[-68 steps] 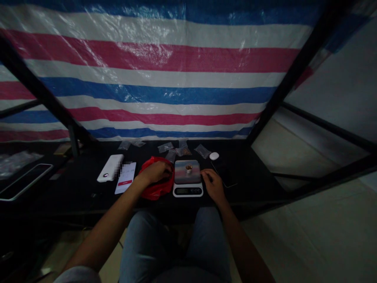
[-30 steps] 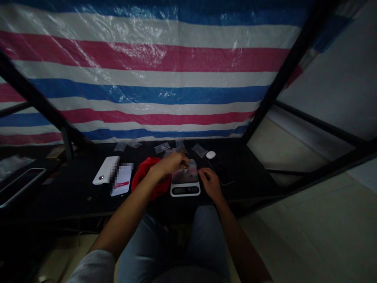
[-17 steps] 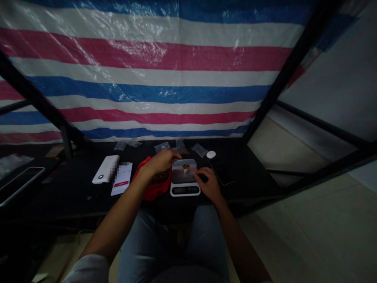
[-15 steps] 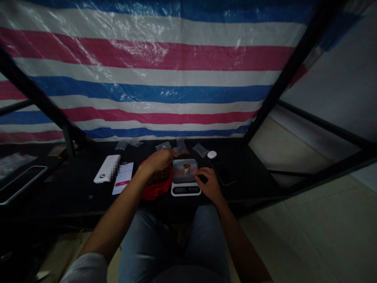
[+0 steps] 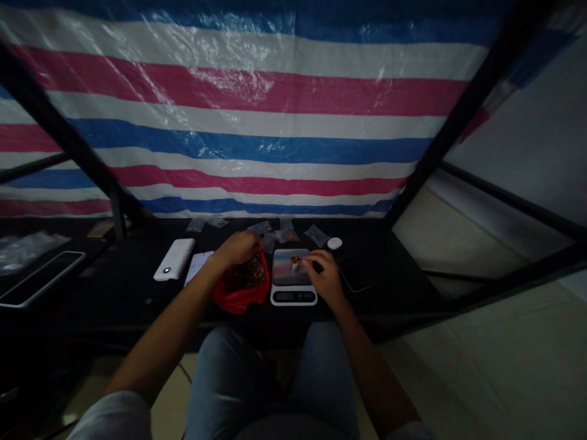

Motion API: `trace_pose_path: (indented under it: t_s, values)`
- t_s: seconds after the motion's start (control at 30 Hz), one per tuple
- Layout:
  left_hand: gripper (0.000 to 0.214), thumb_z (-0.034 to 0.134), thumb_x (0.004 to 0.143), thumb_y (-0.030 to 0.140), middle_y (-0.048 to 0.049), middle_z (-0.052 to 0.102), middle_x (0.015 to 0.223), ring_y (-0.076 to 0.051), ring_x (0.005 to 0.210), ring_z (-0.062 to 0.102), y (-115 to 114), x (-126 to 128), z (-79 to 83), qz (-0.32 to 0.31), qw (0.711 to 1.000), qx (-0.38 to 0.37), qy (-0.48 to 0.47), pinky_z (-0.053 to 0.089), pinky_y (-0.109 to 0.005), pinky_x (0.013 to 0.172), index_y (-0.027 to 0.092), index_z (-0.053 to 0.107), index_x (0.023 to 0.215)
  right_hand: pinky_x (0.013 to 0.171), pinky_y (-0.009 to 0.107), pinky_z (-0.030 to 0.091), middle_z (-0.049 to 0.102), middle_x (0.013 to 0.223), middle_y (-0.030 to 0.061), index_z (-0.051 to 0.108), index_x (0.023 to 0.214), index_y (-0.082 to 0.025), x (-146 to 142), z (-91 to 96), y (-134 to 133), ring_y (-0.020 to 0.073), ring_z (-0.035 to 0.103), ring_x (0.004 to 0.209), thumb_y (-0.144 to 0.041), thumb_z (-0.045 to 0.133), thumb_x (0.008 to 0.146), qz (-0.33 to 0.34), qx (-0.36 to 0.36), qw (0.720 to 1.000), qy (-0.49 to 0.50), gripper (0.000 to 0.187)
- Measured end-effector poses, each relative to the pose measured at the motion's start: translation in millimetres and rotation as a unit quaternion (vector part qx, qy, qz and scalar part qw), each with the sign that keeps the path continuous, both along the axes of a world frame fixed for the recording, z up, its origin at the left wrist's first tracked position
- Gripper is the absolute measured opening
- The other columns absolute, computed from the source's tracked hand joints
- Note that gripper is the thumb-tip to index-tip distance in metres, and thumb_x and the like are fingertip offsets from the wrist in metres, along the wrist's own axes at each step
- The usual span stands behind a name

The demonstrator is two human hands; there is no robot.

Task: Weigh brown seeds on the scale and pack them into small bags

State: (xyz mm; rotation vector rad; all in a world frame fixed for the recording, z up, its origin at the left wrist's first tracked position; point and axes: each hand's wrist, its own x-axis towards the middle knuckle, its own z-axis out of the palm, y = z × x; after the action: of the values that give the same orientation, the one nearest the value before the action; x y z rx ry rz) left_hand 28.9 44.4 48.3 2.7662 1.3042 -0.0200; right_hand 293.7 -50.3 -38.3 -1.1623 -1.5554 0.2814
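A white digital scale point(image 5: 293, 296) stands on the dark table point(image 5: 92, 287) in front of me. A small cup point(image 5: 295, 262) of brown bits sits on its platform. My right hand point(image 5: 324, 275) reaches onto the platform, its fingers pinched at the cup. To the scale's left lies an open red plastic bag point(image 5: 238, 296) holding brown pieces. My left hand point(image 5: 238, 248) hovers over the bag's far edge with fingers curled; what is in them is hidden.
A white power bank point(image 5: 174, 260) and a phone point(image 5: 197, 266) lie left of the bag. Small clear pouches point(image 5: 315, 234) and a white round object point(image 5: 334, 243) sit behind the scale. A dark phone point(image 5: 353, 275) lies at right, a tablet point(image 5: 39, 278) at far left. Striped tarp behind.
My left hand has drawn back from over the scale to the far edge of the red bag. My right hand has moved from beside the scale up to the cup.
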Motion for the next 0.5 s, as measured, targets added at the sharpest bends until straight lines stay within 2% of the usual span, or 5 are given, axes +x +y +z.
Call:
trace_pose_path:
  t_s: [0.13,0.23,0.37,0.5]
  values:
    - [0.026,0.049,0.093,0.015,-0.0103,0.075,0.107,-0.023,0.104,0.068,-5,-7,13.9,-0.01,0.999,0.019,-0.036,0.049,-0.03,0.093,0.018,0.075,0.099,0.09,0.042,0.05,0.07,0.096,0.0079,0.075,0.087,-0.023,-5,5.3,17,0.0247,0.065,0.097,-0.027,0.064,0.089,0.008,-0.006,1.0,-0.017,0.012]
    - [0.026,0.049,0.095,0.017,-0.0111,0.073,0.109,-0.023,0.101,0.067,-12,-11,15.7,-0.015,0.998,0.025,-0.048,0.049,-0.031,0.092,0.017,0.074,0.1,0.089,0.043,0.051,0.071,0.094,0.0085,0.076,0.085,-0.023,-6,3.9,22,0.0254,0.065,0.095,-0.028,0.062,0.09,0.018,-0.034,0.999,-0.031,0.015]
    - [0.025,0.051,0.096,0.021,-0.0141,0.069,0.115,-0.026,0.107,0.064,-22,-17,7.1,0.008,0.995,0.043,-0.089,0.048,-0.035,0.097,0.016,0.072,0.107,0.091,0.043,0.051,0.072,0.096,0.0093,0.075,0.087,-0.024,-3,4.3,17,0.0256,0.065,0.096,-0.032,0.059,0.093,0.018,-0.042,0.999,-0.018,0.02]
    - [0.017,0.062,0.088,0.019,-0.0106,0.073,0.107,-0.023,0.1,0.067,-33,-17,-8.0,-0.01,0.993,-0.053,-0.101,0.051,-0.031,0.093,0.017,0.074,0.1,0.092,0.044,0.051,0.071,0.096,0.0091,0.073,0.084,-0.023,7,0.8,9,0.0255,0.065,0.096,-0.033,0.058,0.093,-0.002,-0.038,0.999,0.008,0.019]
